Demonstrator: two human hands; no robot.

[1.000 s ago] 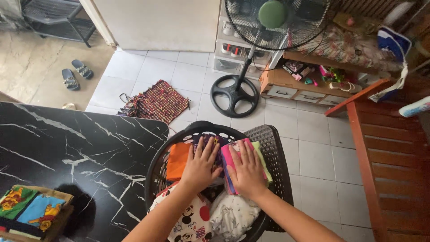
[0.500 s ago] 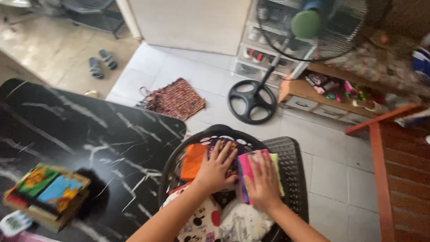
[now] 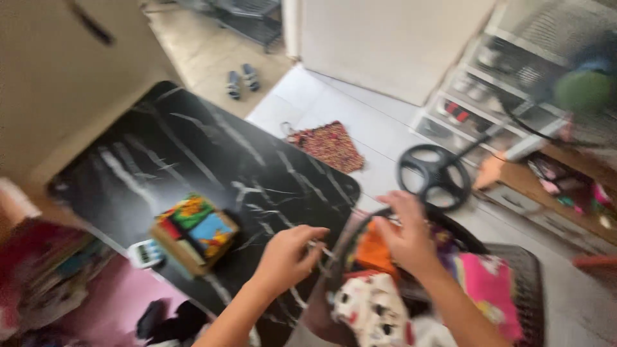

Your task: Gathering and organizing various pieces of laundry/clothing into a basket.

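Observation:
The view is blurred. A dark mesh laundry basket (image 3: 514, 257) stands on the floor beside a black marble table (image 3: 212, 167). It holds an orange cloth (image 3: 373, 252), a pink cloth (image 3: 488, 289) and a white patterned cloth (image 3: 366, 308). My left hand (image 3: 289, 257) is at the basket's near left rim, fingers curled around it or around something thin there. My right hand (image 3: 405, 238) is over the orange cloth, with its fingertips bent at the far rim. Whether that hand grips anything is unclear.
A colourful box (image 3: 193, 231) and a small white device (image 3: 144, 254) sit on the table. A fan's round black base (image 3: 434, 173) stands just beyond the basket. A patterned rug (image 3: 328, 144), slippers (image 3: 241, 80) and plastic drawers (image 3: 488, 83) lie farther off.
Both hands lay flat on the clothes in the basket; the left one has moved out to the left rim. The view has swung left towards the table.

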